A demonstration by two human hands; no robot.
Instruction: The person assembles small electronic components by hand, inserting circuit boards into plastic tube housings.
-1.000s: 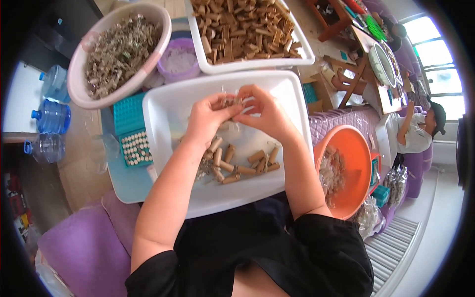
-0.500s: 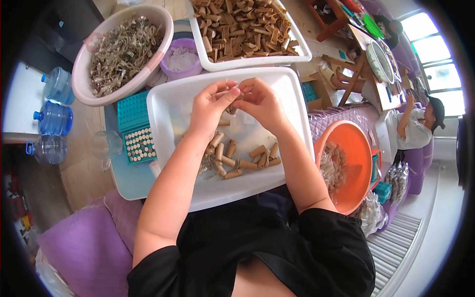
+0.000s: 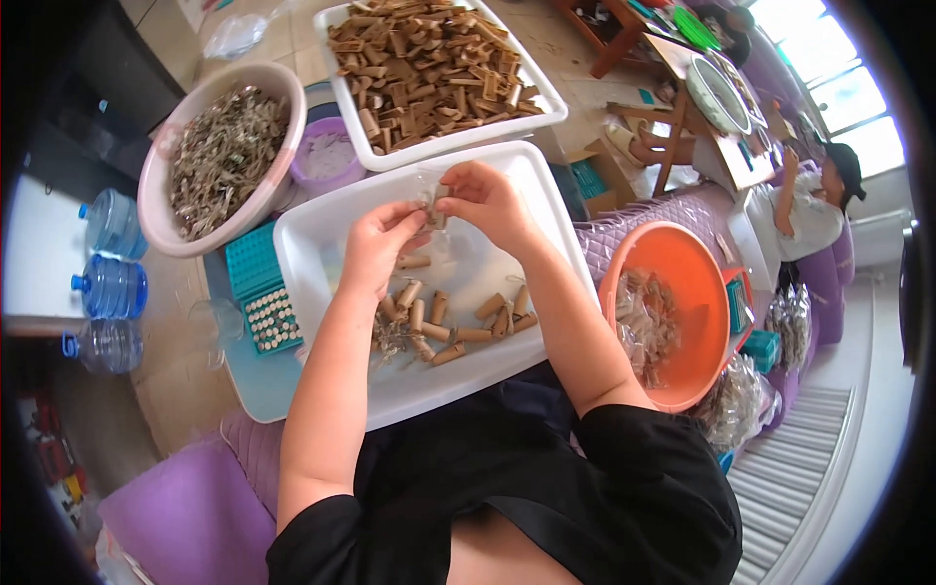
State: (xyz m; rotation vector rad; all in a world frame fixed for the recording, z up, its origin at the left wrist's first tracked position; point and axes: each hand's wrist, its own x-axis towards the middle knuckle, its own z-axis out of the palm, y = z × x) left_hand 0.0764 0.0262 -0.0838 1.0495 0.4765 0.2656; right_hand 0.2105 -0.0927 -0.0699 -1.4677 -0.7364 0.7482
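Note:
Above the white tray (image 3: pixel 531 195), my left hand (image 3: pixel 378 244) and my right hand (image 3: pixel 487 210) pinch a small clear plastic bag (image 3: pixel 436 208) between thumbs and fingers. Something greyish-brown shows inside it, too small to make out. Below my hands, several short brown tubes (image 3: pixel 473 334) lie loose on the tray's floor. Beside them, near my left forearm, is a tangle of crinkled clear wrapping (image 3: pixel 392 338).
Beyond the tray stand a white bin (image 3: pixel 363 146) heaped with brown pieces, a pink basin (image 3: pixel 283 166) of crinkled wrappings and a purple tub (image 3: pixel 331 180). A teal box (image 3: pixel 255 263) with round pieces sits left; an orange basin (image 3: pixel 697 322) stands right. A person (image 3: pixel 814 210) sits farther right.
The whole view has shifted and tilted a little. My fingertips have drawn somewhat apart, so the small plastic bag between them shows more clearly. Both hands keep hold of it.

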